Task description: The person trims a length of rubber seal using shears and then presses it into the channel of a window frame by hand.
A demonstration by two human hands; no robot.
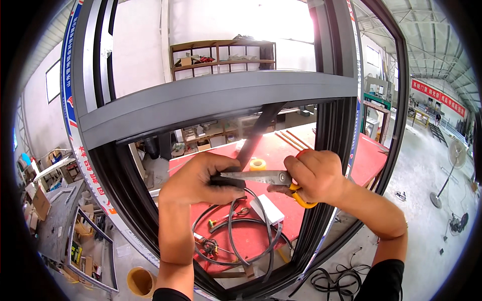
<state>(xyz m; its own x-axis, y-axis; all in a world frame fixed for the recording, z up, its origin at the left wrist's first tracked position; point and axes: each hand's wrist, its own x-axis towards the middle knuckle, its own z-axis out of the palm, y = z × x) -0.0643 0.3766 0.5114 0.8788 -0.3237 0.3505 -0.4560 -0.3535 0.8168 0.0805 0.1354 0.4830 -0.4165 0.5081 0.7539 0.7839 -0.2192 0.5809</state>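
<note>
My left hand [188, 175] is closed on the end of a black rubber sealing strip [232, 226], whose length hangs in loose loops over the red tabletop [201, 159]. In my right hand [321, 173] is a pair of scissors [266, 176] with yellow handles. The blades point left and lie against the strip beside my left fingers; the fingers partly hide the tips. Both hands are in front of the lower opening of a dark grey window frame [221, 100], which stands upright close to me.
On the red table are a yellow tape roll [257, 164], a white box [269, 209] and a screwdriver-like tool. More black strip [334, 281] lies on the floor at lower right. A yellow bucket [141, 281] stands at lower left, a pedestal fan [456, 154] far right.
</note>
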